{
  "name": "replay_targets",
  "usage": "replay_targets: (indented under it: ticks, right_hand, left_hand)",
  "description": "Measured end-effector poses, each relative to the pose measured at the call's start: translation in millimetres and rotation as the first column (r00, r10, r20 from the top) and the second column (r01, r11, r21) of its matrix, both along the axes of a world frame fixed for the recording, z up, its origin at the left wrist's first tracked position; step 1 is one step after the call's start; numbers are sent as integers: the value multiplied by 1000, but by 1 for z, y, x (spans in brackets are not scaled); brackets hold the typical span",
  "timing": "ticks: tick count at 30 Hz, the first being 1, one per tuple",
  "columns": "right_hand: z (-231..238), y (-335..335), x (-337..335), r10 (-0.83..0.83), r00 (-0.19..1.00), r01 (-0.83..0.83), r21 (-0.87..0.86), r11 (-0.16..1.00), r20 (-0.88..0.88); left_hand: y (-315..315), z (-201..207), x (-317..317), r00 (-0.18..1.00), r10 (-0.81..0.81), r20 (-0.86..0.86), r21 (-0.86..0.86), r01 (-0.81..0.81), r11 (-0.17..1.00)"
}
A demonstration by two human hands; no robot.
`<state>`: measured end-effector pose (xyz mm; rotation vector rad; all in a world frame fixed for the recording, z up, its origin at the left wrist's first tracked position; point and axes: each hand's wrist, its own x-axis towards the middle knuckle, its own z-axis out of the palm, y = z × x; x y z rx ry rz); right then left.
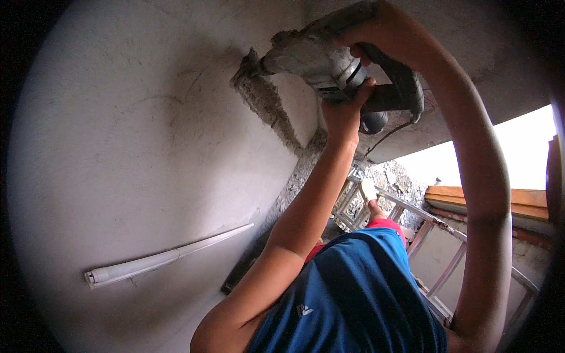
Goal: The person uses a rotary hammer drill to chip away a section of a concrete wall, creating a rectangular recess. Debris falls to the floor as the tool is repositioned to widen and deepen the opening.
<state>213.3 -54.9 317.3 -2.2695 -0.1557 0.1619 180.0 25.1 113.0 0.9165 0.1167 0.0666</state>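
Note:
Overhead, a dusty grey demolition hammer (pixel 321 62) with a black rear handle is raised against the pale wall. My left hand (pixel 342 115) grips its body from below, thumb up along the side. Above it, my right hand (pixel 368 41) reaches over and is wrapped on the tool, its fingertips showing beside the black handle. The hammer's front end points left to a rough chipped channel (pixel 268 103) in the wall; the bit itself is hard to make out. A dark cord (pixel 388 137) hangs from the handle's lower end.
My foot in a light shoe (pixel 368 189) is on a metal ladder (pixel 438 223). Broken rubble (pixel 397 173) lies below. A tube light (pixel 170 259) is fixed to the left wall (pixel 118 117). Orange-brown wooden boards (pixel 488 200) lie below a bright opening at the right.

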Motion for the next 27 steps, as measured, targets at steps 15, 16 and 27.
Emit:
replay_targets:
  ticks: [15, 16, 27]
  right_hand:
    - [30, 2, 21, 63, 997, -47, -279, 959, 48]
    - [26, 4, 26, 38, 998, -22, -284, 959, 49]
    - [-5, 6, 74, 523, 819, -324, -563, 760, 235]
  left_hand:
    - [-7, 24, 11, 1000, 12, -9, -86, -13, 996]
    - [-5, 24, 13, 1000, -9, -11, -103, 8, 995]
    - [-2, 20, 16, 1000, -7, -20, -141, 4, 990]
